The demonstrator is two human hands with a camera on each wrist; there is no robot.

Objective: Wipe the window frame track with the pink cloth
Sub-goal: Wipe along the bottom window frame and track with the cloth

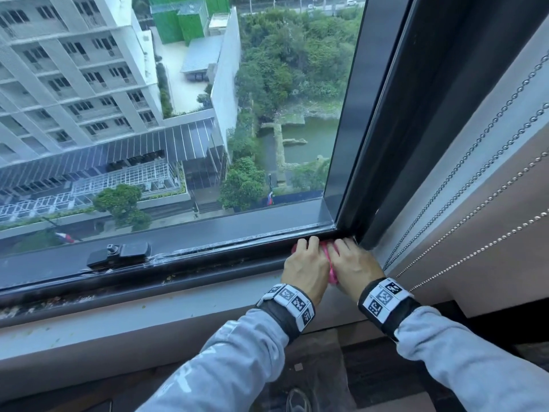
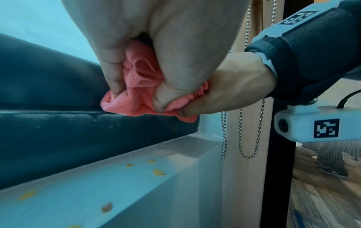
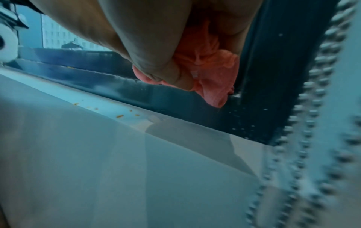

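The pink cloth (image 1: 330, 264) is bunched up at the right end of the dark window frame track (image 1: 208, 258), against the corner with the upright frame. My left hand (image 1: 306, 263) grips its left part, fingers curled round the folds (image 2: 140, 86). My right hand (image 1: 352, 263) grips its right part, and a fold of the cloth (image 3: 213, 77) hangs down onto the track beside the upright. Both hands sit side by side over the track, and most of the cloth is hidden under them.
A black window latch (image 1: 118, 254) sits on the lower sash to the left. Crumbs of dirt lie in the track (image 1: 44, 301) and on the grey sill (image 2: 158, 172). Beaded blind chains (image 1: 463, 185) hang just right of the hands along the wall.
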